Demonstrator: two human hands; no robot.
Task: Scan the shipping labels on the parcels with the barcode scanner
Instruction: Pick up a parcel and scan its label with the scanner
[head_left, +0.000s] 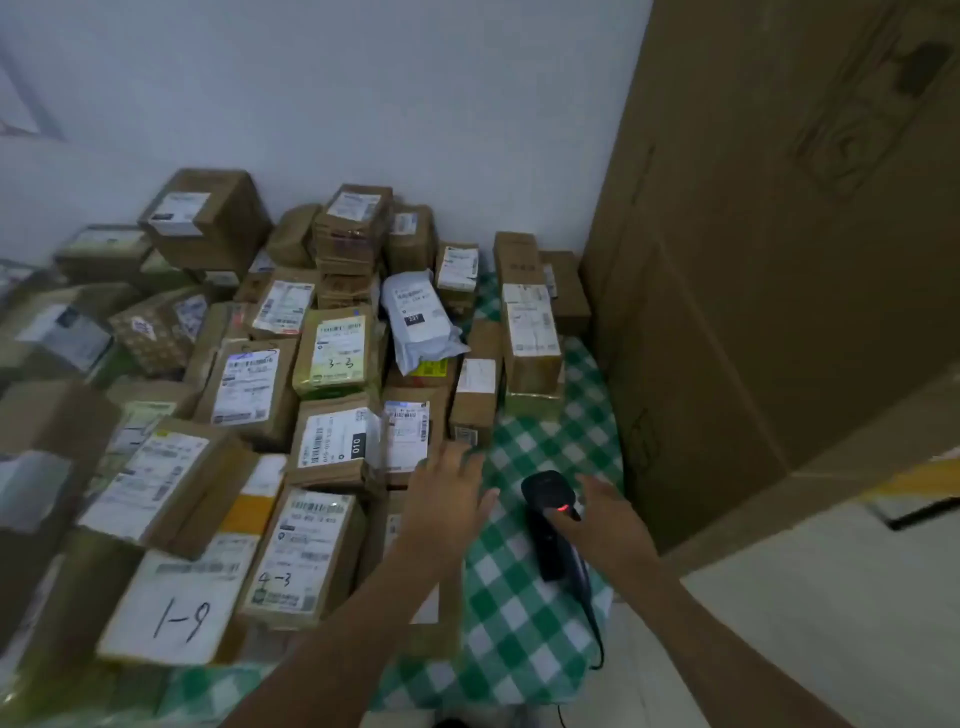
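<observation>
Up close, the left hand (447, 499) is released, fingers spread and straight, hovering over the right edge of the pile of parcels (249, 395), its fingertips near a small brown box (470, 410). The right hand (605, 514) reaches onto the barcode scanner (543, 540), fingers lying across its head beside a glowing red light (563, 507). Blur hides whether they curl round it, so I cannot tell if it is grasped or only touched.

The black scanner lies on the desk (519, 639), which is covered in a green-and-white check, just right of the parcels. Its dark cable (592, 618) trails toward the near edge.

Brown cartons crowd the rest of the desk, most with white shipping labels (332, 436) facing up. Nearest, one label is handwritten "1-9" (176, 608). Beside it, another reads "4-3" (301, 556). Further back sits one marked "3-3" (337, 348), and a white plastic mailer (421, 322) rests on top of the boxes next to it.

A very large cardboard carton (779, 234) stands to the right, against a pale wall (363, 78).
</observation>
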